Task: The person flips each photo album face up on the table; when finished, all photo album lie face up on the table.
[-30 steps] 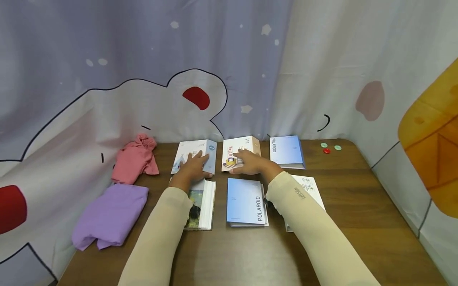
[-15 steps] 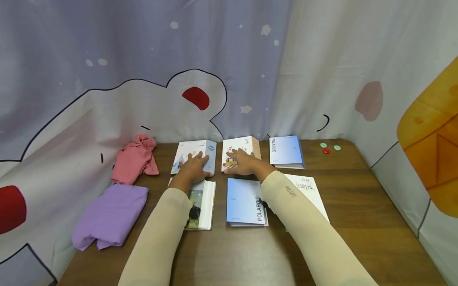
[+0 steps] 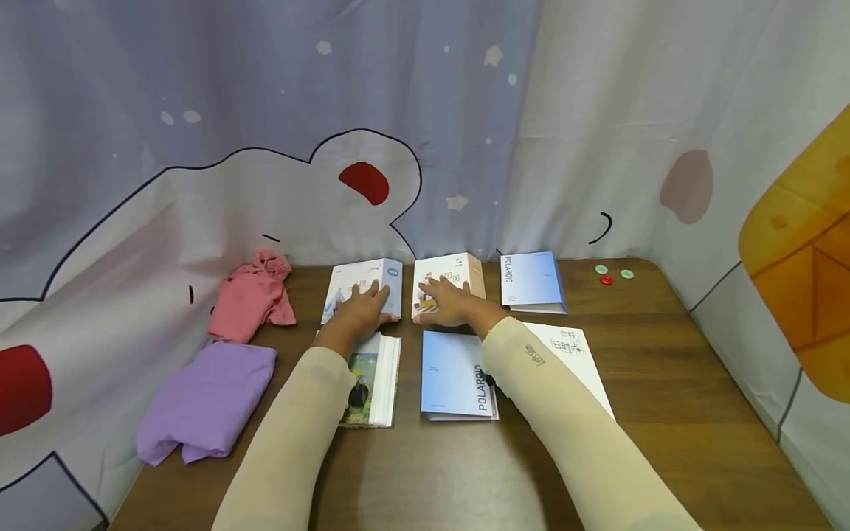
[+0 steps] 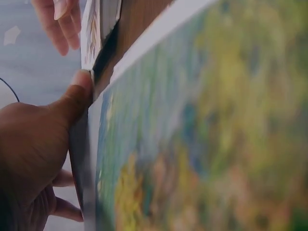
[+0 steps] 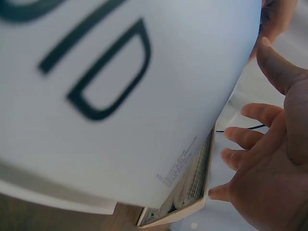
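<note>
In the head view my left hand (image 3: 361,313) lies with spread fingers on a white book with a blue spine (image 3: 345,277) at the back left. Beside it my right hand (image 3: 449,304) rests, fingers apart, on a white book with a peach spine (image 3: 441,265). Nearer to me are a book with a painted cover (image 3: 362,369) and a blue POLAROID album (image 3: 451,376). The painted cover fills much of the left wrist view, past the thumb of my left hand (image 4: 38,130). In the right wrist view the fingers of my right hand (image 5: 260,159) are spread behind the album's cover (image 5: 144,144).
A second POLAROID album (image 3: 531,279) lies at the back right. My right sleeve partly covers a white book (image 3: 576,360). Red and green discs (image 3: 606,280) sit in the far right corner. Pink cloth (image 3: 249,302) and folded purple cloth (image 3: 206,398) lie at left.
My right hand has moved a little left across the peach-spined book, and its forearm with it. The blue-spined book has shifted very slightly right under my left hand.
</note>
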The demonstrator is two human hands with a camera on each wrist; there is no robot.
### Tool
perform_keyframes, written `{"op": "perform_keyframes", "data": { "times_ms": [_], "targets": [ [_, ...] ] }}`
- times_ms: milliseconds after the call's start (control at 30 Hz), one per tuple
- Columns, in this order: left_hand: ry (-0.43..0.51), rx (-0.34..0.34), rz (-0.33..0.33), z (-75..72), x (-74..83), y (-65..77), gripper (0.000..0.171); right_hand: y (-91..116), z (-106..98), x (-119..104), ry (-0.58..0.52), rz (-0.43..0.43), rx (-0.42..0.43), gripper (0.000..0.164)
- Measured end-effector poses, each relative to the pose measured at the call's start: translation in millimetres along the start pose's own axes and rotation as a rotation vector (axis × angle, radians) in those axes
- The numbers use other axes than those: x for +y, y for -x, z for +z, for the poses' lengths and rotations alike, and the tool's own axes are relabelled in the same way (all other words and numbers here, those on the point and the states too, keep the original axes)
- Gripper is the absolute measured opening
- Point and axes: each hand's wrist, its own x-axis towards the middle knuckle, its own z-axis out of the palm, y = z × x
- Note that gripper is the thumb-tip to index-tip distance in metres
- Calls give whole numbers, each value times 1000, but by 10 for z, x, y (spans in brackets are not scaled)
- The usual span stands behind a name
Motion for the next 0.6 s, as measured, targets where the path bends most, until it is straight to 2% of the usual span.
{"op": "perform_keyframes", "data": {
  "times_ms": [167,467,600],
  "targets": [
    [45,8,32,-38,-10,49,86,-26,3,0,-9,-29,-8,89],
    [146,63,161,-92,-106,202,80,-98,-33,-11,-16,-48,-4,85],
    [163,77,177,-98,-153,258,80,-153,-67,-57,-40,-42,-28,87]
  ]
}}
